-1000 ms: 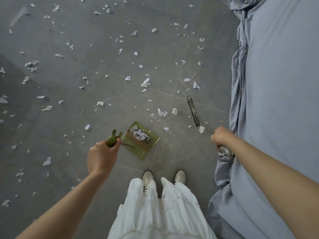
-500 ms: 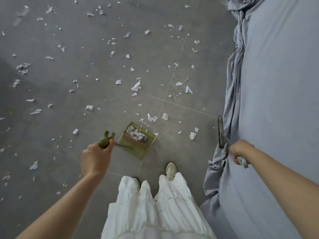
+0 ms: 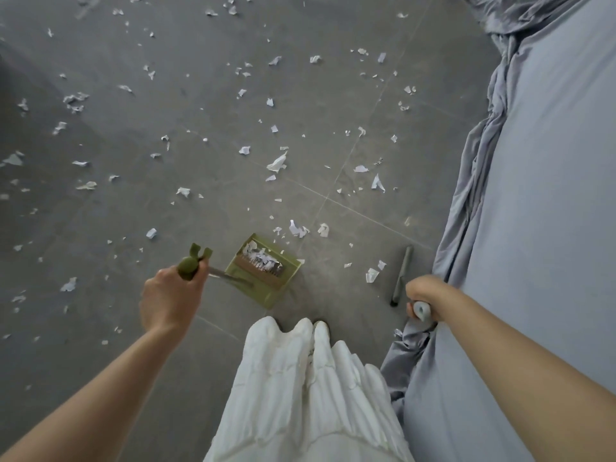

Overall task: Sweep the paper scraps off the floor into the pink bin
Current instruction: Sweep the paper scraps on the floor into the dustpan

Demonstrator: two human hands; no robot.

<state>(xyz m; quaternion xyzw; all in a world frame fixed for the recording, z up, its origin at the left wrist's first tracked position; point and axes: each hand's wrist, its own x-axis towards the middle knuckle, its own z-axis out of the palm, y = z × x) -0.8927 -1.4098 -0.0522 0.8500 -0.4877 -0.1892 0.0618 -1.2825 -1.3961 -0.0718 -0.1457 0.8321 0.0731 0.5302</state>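
The left hand (image 3: 170, 300) grips the green dustpan handle (image 3: 190, 266), holding the dustpan (image 3: 263, 273) tilted on the floor (image 3: 100, 128), likely so its collected scraps stay in. The right hand (image 3: 425, 298) holds the broom (image 3: 401, 275) fist-closed beside the bed sheet (image 3: 550, 195). Paper scraps (image 3: 276, 163) lie scattered ahead; no pink bin in view

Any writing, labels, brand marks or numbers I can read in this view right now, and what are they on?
None can be read.
Dustpan: no label shows.
Its handle, gripped by the left hand: no mark.
Broom, gripped by the right hand: no mark.
Paper scraps: print, if any, too small and blurred to tell.
Bed sheet: plain.
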